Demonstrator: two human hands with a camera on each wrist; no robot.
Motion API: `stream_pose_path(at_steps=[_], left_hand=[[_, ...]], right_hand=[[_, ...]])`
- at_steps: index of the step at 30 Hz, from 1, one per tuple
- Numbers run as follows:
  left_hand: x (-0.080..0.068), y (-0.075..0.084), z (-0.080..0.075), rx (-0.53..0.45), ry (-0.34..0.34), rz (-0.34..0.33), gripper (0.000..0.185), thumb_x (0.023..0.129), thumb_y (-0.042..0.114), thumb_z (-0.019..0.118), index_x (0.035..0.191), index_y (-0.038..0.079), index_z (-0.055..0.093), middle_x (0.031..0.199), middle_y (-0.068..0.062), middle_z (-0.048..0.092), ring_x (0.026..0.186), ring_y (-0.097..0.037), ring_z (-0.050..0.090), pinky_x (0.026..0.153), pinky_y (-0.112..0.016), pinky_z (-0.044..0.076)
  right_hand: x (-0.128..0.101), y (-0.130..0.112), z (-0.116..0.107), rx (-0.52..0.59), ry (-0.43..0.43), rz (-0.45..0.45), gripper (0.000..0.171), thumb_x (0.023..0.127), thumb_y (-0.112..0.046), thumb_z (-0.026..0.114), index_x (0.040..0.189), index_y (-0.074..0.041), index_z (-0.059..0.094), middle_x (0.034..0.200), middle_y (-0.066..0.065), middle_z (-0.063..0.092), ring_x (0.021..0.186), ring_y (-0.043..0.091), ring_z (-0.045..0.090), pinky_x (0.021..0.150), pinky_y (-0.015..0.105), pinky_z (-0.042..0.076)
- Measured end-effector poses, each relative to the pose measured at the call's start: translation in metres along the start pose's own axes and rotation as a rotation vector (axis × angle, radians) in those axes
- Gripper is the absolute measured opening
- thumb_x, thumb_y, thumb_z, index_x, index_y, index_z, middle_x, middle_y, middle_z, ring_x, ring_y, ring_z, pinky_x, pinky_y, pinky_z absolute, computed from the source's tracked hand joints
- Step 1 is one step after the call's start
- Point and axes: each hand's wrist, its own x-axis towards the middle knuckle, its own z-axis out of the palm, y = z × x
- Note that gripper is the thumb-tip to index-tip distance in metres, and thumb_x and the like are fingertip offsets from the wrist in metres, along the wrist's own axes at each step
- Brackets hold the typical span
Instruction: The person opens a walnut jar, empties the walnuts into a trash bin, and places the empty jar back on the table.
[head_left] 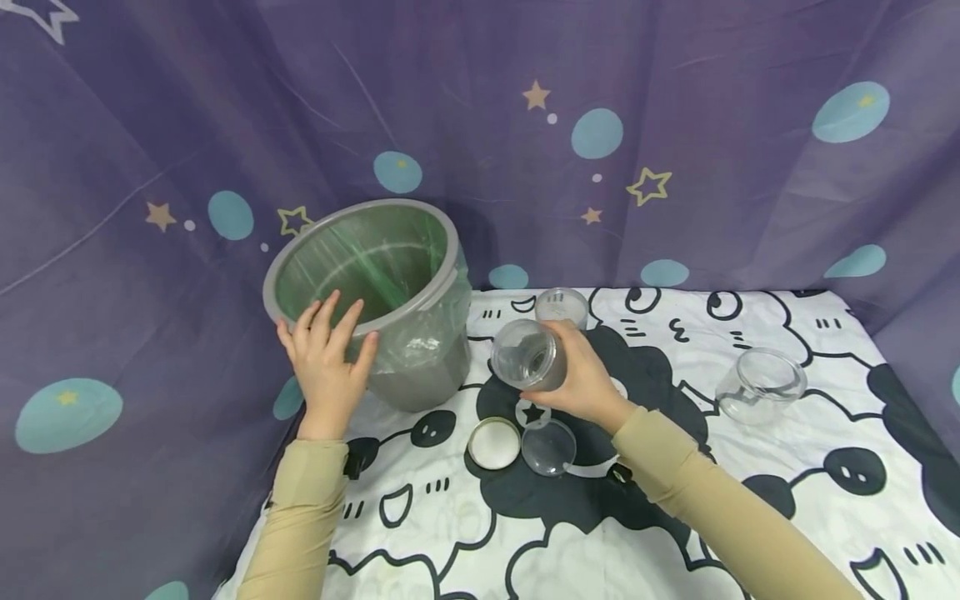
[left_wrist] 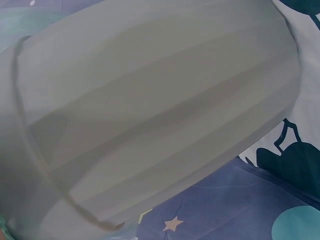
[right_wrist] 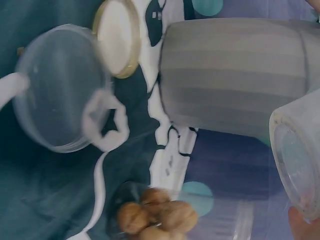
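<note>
A grey trash bin lined with a thin clear-green bag stands at the left. My left hand is at its front rim, fingers spread and fairly straight over the edge. The bin's grey side fills most of the left wrist view, with that hand out of sight. My right hand grips a clear plastic jar, tilted with its round end toward the bin. The jar also shows at the right edge of the right wrist view. No contents show through it.
A white lid with a gold rim and a clear lid lie side by side. Another clear jar is at the right. A clear container stands behind my right hand; walnuts show inside a clear container. A purple curtain hangs behind.
</note>
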Motion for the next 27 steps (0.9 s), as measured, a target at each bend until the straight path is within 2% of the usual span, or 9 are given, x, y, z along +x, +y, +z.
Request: stream_pose_path(at_steps=[7,13,27], left_hand=[[0.0,0.0,0.001,-0.007,0.011,-0.002,0.054,0.094,0.054,0.047,0.12,0.011,0.065,0.132,-0.016,0.055,0.123,-0.041,0.043,0.108,-0.067,0.004],[0.0,0.001,0.001,-0.008,0.011,-0.006,0.055,0.094,0.055,0.047,0.119,0.011,0.065,0.132,-0.016,0.055,0.123,-0.041,0.043,0.108,-0.067,0.004],[-0.001,0.0,0.0,0.0,0.005,-0.009,0.054,0.094,0.055,0.047,0.119,0.011,0.065,0.132,-0.017,0.055,0.122,-0.042,0.043,0.108,-0.068,0.004]], right_hand=[[-0.02,0.017,-0.005,0.011,0.007,0.01,0.1,0.059,-0.026,0.09,0.142,-0.013,0.035,0.135,0.013,0.046,0.123,0.034,0.044,0.099,0.055,0.039],[-0.032,0.025,-0.01,0.0,0.029,0.033,0.101,0.057,-0.023,0.09,0.14,-0.007,0.035,0.133,0.017,0.046,0.12,0.036,0.045,0.097,0.056,0.04],[-0.049,0.042,-0.019,0.019,0.069,0.142,0.1,0.059,-0.018,0.09,0.139,-0.004,0.032,0.132,0.021,0.047,0.121,0.04,0.045,0.098,0.058,0.038]])
